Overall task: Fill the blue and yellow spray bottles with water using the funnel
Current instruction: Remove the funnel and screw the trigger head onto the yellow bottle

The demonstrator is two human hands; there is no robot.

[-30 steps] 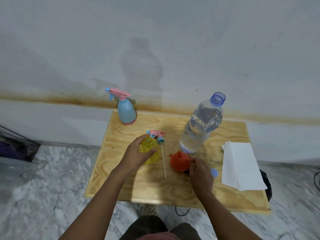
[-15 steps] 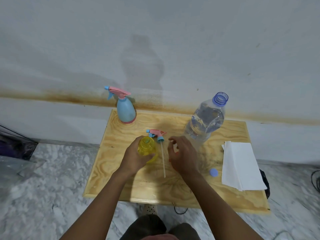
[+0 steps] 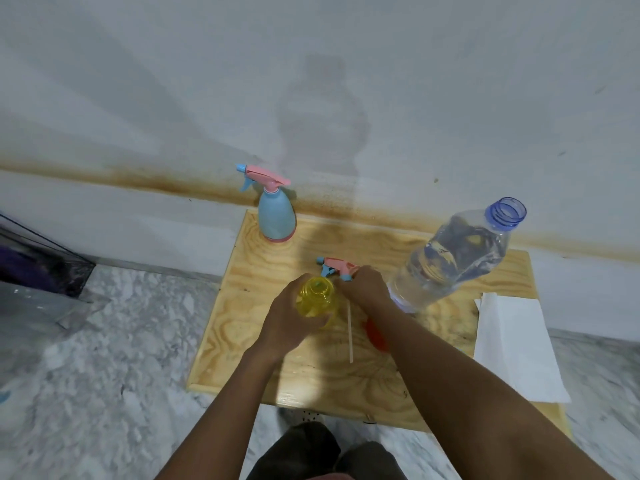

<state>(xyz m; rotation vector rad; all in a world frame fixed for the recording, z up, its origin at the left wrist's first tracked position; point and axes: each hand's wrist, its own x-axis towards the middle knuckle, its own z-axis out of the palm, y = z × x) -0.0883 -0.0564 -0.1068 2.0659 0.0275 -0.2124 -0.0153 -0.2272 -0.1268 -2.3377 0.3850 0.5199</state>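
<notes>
The open yellow spray bottle (image 3: pixel 317 299) stands mid-table, and my left hand (image 3: pixel 289 323) is wrapped around its left side. Its pink and blue spray head (image 3: pixel 335 266) lies just behind it, the white dip tube (image 3: pixel 350 336) pointing toward me. My right hand (image 3: pixel 365 287) has its fingertips closed on that head's blue collar. Only a sliver of the orange funnel (image 3: pixel 375 336) shows under my right forearm. The blue spray bottle (image 3: pixel 277 218), with its head on, stands at the table's back left corner. An uncapped clear water bottle (image 3: pixel 453 261) stands to the right.
All of this sits on a small wooden table (image 3: pixel 249 341) against a stained white wall. A folded white paper towel (image 3: pixel 512 344) lies at the right edge. Marble floor surrounds the table, and a dark bag (image 3: pixel 31 268) lies on the floor at far left.
My right hand left the orange funnel, crossed left and forward, and now pinches the spray head. My left hand stayed on the yellow bottle.
</notes>
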